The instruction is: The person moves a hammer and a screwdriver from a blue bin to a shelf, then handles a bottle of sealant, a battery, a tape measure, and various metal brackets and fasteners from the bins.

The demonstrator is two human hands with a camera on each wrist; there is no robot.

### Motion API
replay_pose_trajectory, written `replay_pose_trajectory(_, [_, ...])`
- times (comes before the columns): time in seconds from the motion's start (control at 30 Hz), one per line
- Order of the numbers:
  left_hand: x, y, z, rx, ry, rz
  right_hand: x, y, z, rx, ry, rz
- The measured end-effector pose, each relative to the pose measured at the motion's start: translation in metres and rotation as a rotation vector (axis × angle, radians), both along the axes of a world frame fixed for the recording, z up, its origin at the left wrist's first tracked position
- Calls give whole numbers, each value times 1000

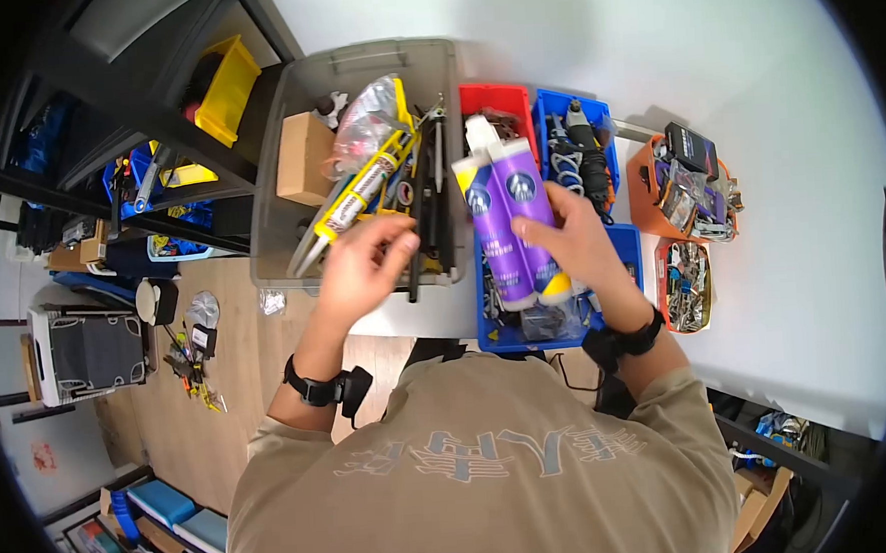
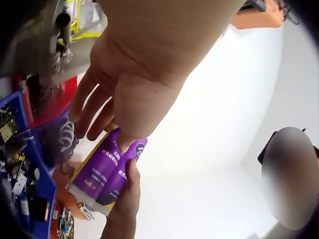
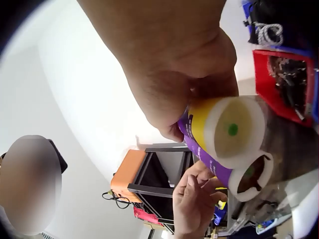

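My right hand [image 1: 579, 241] grips a purple twin-tube adhesive cartridge [image 1: 505, 248] from its right side, thumb across the front. White nozzle ends point away from me, and yellow-and-white ends point toward me. The right wrist view shows the two round ends of the cartridge [image 3: 234, 132] close up. My left hand [image 1: 367, 265] holds nothing; its fingers are loosely bent over the front of a grey plastic bin [image 1: 356, 56]. Just beyond that hand, a yellow-and-white sealant tube [image 1: 364, 196] lies in the bin. In the left wrist view the left fingers [image 2: 87, 117] overlap the cartridge's far end.
Inside the bin are a cardboard box [image 1: 304, 159], a clear plastic bag and dark rods. Right of it stand a red bin [image 1: 494, 96], a blue bin [image 1: 611, 128] with tools, and a nearer blue bin [image 1: 627, 247]. Orange containers [image 1: 648, 181] sit further right; black shelving [image 1: 200, 139] stands left.
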State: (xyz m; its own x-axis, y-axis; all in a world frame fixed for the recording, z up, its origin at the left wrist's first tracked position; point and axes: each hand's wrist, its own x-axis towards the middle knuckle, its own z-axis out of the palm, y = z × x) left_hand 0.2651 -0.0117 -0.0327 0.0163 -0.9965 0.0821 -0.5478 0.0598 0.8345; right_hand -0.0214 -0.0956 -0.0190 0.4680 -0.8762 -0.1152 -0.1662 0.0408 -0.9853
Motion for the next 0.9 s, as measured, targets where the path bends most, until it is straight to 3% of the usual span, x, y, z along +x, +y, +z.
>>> replay_pose_trajectory(0.07, [53, -7, -28, -303, -403, 165, 40, -25, 6, -13, 153, -9])
replay_pose_trajectory(0.1, [74, -8, -43, -275, -463, 220, 61, -38, 13, -14, 239, 1])
replay_pose_trajectory(0.27, [119, -4, -88, -317, -409, 260, 136, -119, -6, -95, 443, -45])
replay_pose_trajectory(0.37, [117, -4, -86, -340, -338, 247, 167, -166, -14, -132, 636, -29])
replay_pose_trajectory(0.43, [119, -3, -84, -301, -306, 238, 185, -199, -25, -295, 1003, 21])
replay_pose_trajectory(0.53, [121, -2, -82, -247, -276, 254, 201, -219, -32, -387, 1113, 8])
replay_pose_trajectory(0.77, [123, -2, -84, -187, -276, 238, 217, -251, -70, -422, 1160, -41])
replay_pose_trajectory(0.83, [123, -3, -85, -182, -286, 233, 213, -254, -71, -611, 984, -27])
replay_pose_trajectory(0.9, [123, -3, -85, -132, -299, 219, 208, -254, -67, -630, 983, -4])
